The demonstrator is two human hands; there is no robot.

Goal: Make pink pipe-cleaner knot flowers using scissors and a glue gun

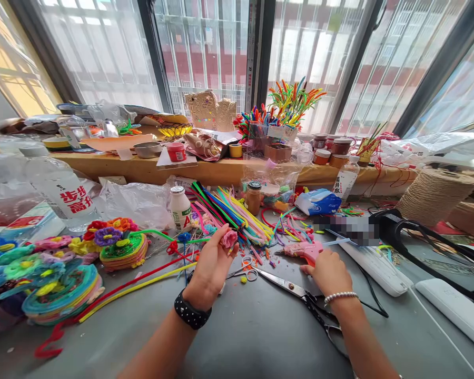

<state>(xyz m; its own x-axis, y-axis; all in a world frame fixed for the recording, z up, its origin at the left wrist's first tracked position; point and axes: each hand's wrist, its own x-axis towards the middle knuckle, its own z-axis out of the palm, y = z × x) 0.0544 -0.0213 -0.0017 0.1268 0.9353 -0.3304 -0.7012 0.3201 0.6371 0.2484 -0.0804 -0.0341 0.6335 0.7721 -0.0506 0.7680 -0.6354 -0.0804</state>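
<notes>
In the middle of the view my left hand [211, 268] is raised over the grey table, its fingers closed on a small pink pipe-cleaner flower [229, 239]. To the right, my right hand [329, 271] is wrapped round a pink hot glue gun [306, 251], whose nozzle points left. A pale glue stick [335, 242] sticks out of the gun's back end. Between the hands lie small scissors [247, 271] and large black-handled scissors [292, 287]. Behind my left hand is a pile of coloured pipe cleaners [237, 210]. My fingers partly hide the flower.
Finished pipe-cleaner flowers [108, 237] crowd the left side, near a large water bottle [61, 187]. A white milk bottle [180, 208] and a brown jar [253, 197] stand behind. At right are a white power strip [375, 266], a black strap and a twine spool [438, 197].
</notes>
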